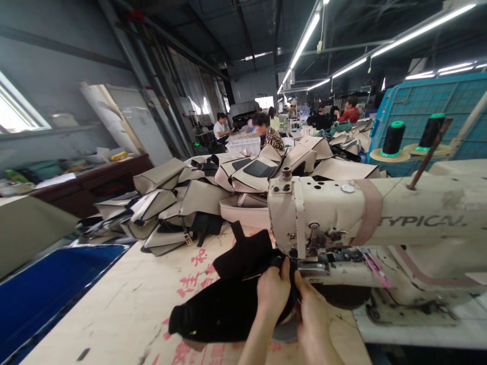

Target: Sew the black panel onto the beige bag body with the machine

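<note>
A black bag piece (220,309) lies across the wooden table, its right end beneath the head of a cream sewing machine (323,213). My left hand (273,291) is closed on the black piece, just left of the needle area. Against its right edge, my right hand (314,309) pinches the same piece, close to the machine's arm. A black flap (245,256) stands up to the left of the machine head. The needle and the fingertips' exact contact are partly hidden.
Beige and black bags (205,197) are heaped behind the wooden table (125,299). A blue bin (49,284) is at the left. Black thread spools (393,138) stand above the machine, before a blue crate (429,106). Several people sit in the background.
</note>
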The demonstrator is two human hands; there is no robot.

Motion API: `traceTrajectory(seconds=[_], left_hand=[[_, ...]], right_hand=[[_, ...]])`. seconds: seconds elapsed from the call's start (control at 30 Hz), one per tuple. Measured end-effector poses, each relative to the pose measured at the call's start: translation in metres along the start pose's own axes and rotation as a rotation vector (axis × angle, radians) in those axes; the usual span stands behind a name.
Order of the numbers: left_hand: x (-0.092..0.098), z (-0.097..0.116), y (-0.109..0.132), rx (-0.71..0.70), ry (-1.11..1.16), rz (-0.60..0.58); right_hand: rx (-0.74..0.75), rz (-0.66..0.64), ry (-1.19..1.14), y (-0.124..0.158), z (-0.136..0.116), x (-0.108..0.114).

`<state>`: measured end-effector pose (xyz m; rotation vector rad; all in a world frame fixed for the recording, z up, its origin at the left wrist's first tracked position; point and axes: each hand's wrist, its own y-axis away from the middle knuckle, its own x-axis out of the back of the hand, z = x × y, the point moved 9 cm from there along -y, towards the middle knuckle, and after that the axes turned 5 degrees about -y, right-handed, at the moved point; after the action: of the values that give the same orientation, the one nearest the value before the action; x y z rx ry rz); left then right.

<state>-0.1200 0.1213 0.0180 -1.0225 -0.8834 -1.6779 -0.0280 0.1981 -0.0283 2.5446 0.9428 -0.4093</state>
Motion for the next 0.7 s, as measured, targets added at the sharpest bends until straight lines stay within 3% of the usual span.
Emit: traceTrajectory(seconds=[0.4,0.7], left_hand=[[0.002,0.006,0.004,0.003,-0.052,0.031],[0.0,0.003,0.005,0.035,-0.048,0.048]], right_hand=[[0.063,-0.133,0.153,-0.025,-0.006,0.006],[-0.054,-0.148,0.086,-0.027,0.01,0.004]])
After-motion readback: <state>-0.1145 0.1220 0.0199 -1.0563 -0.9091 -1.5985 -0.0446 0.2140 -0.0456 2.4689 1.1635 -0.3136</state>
